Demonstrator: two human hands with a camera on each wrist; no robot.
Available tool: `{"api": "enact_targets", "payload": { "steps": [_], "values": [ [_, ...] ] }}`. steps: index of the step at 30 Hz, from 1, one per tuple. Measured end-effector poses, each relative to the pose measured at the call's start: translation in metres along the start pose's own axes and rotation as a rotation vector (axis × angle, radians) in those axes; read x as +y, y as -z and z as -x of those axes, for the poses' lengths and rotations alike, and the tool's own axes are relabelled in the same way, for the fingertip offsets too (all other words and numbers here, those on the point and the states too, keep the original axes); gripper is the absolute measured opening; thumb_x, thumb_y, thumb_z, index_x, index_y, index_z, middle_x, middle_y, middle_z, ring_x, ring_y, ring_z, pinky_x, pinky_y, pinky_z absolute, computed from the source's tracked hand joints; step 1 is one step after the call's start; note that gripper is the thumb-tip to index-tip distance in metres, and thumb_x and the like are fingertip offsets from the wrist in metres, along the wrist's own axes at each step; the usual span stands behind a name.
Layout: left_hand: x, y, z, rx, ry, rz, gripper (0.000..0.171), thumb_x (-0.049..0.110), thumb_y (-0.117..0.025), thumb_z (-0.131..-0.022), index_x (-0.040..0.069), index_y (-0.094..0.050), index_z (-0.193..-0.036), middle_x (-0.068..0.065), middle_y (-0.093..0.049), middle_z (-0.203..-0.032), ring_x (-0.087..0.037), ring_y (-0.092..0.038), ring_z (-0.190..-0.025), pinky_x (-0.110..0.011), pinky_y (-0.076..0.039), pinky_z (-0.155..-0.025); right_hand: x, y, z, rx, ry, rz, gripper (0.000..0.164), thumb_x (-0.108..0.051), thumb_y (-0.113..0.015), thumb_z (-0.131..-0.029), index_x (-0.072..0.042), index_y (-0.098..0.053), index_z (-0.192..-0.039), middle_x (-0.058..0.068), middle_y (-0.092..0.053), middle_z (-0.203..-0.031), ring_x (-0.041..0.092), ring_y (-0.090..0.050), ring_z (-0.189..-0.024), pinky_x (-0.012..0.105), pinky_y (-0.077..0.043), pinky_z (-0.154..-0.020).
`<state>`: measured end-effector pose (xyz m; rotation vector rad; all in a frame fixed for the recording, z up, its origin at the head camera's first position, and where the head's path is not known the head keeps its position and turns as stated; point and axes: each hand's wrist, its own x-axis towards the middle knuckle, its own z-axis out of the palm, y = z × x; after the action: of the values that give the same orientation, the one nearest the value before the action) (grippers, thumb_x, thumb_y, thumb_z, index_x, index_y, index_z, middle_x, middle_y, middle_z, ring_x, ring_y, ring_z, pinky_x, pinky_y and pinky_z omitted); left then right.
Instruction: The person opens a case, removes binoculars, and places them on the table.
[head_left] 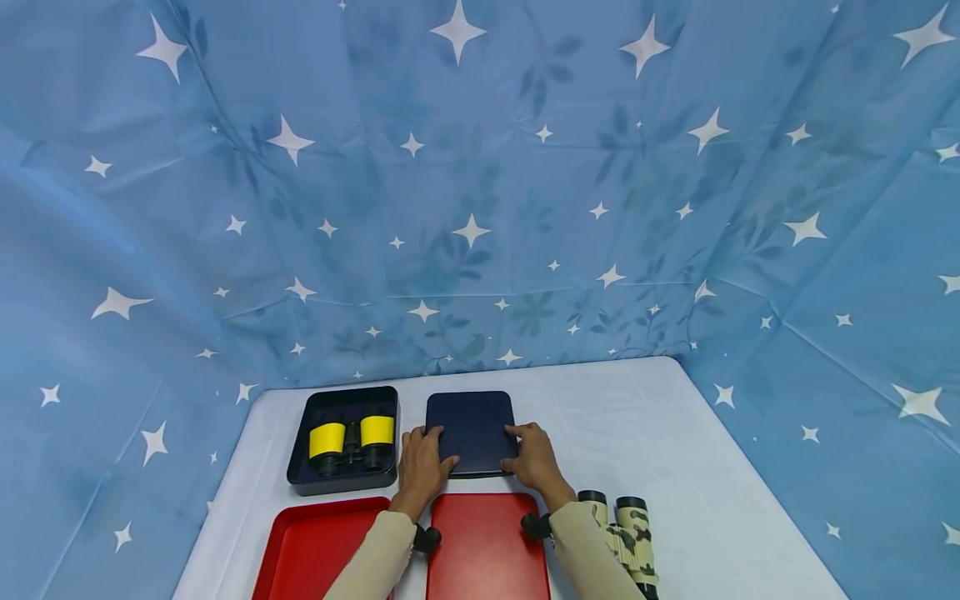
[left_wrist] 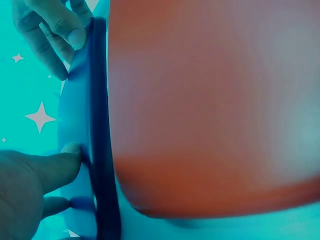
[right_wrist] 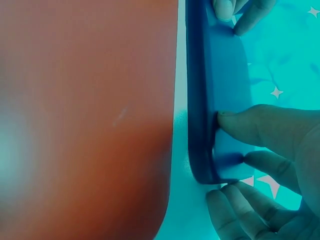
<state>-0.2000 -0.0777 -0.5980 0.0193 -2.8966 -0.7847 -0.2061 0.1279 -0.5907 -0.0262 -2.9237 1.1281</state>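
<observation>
- Head view: a white surface (head_left: pixel 697 467) fills the lower half, its far corners rounded; blue cloth (head_left: pixel 480 192) printed with white stars and leafy sprigs rises behind and down both sides, creased in places.
- Head view, lower centre: a flat dark blue piece (head_left: pixel 472 433), rectangular with rounded corners, lies between the left hand (head_left: pixel 423 468) at its left edge and the right hand (head_left: pixel 534 458) at its right edge. Both hands have fingers extended rather than clenched, tips touching it.
- Head view, lower left: black and yellow binoculars (head_left: pixel 352 442) lie in a dark tray (head_left: pixel 342 484); below that is a red tray (head_left: pixel 322 546), partly behind a pale sleeve (head_left: pixel 378 554).
- Head view, bottom centre: a red panel (head_left: pixel 487 546) lies just below the blue piece, between the forearms. To its right, camouflage binoculars (head_left: pixel 633 542) are partly covered by the other sleeve.
- Left wrist view, tinted cyan: the blue piece's thick near rim runs down left of centre, a detail hardly visible from above. Left thumb and one fingertip meet its top at lower left; right fingers reach in at upper left.
- Right wrist view, also tinted: right thumb and a finger rest on top, at right; more fingertips lie by its lower end. A pale scuff marks the red panel, left of centre.
</observation>
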Motion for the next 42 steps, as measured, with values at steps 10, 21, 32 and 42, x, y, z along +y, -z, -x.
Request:
{"api": "enact_targets", "payload": {
  "steps": [10,21,32,42],
  "values": [
    [-0.001,0.011,0.0,0.042,-0.073,0.033,0.065,0.03,-0.087,-0.077,0.012,-0.061,-0.134,-0.023,-0.051,-0.142,-0.037,-0.046,-0.122,-0.05,-0.046,-0.101,-0.001,-0.001,0.0,0.082,0.063,0.005,0.059,-0.011,-0.087,-0.073,-0.006,-0.067,-0.128,0.018,-0.062,-0.117,0.025,-0.06,-0.098,0.041,-0.055,-0.083],
    [-0.005,0.035,-0.002,0.112,-0.17,0.05,0.066,0.031,-0.086,-0.078,0.015,-0.06,-0.137,-0.02,-0.051,-0.139,-0.034,-0.047,-0.122,-0.05,-0.048,-0.101,-0.023,-0.003,-0.008,0.176,0.182,-0.05,0.052,-0.016,-0.085,-0.078,-0.01,-0.068,-0.127,0.017,-0.062,-0.119,0.032,-0.059,-0.108,0.047,-0.054,-0.09],
    [-0.018,0.058,-0.006,0.147,-0.179,0.036,0.064,0.033,-0.084,-0.08,0.016,-0.059,-0.137,-0.02,-0.05,-0.139,-0.033,-0.047,-0.12,-0.047,-0.049,-0.098,-0.067,-0.007,-0.015,0.044,0.287,-0.099,0.058,-0.024,-0.083,-0.082,-0.017,-0.062,-0.136,0.014,-0.06,-0.125,0.033,-0.065,-0.106,0.045,-0.056,-0.086],
    [-0.042,0.076,-0.008,0.17,-0.143,0.002,0.065,0.033,-0.084,-0.08,0.014,-0.06,-0.136,-0.019,-0.05,-0.137,-0.034,-0.046,-0.117,-0.047,-0.047,-0.096,-0.103,-0.016,-0.021,-0.046,0.359,-0.097,0.058,-0.027,-0.079,-0.085,-0.02,-0.06,-0.139,0.011,-0.06,-0.128,0.027,-0.065,-0.108,0.04,-0.058,-0.085]
  ]
}}
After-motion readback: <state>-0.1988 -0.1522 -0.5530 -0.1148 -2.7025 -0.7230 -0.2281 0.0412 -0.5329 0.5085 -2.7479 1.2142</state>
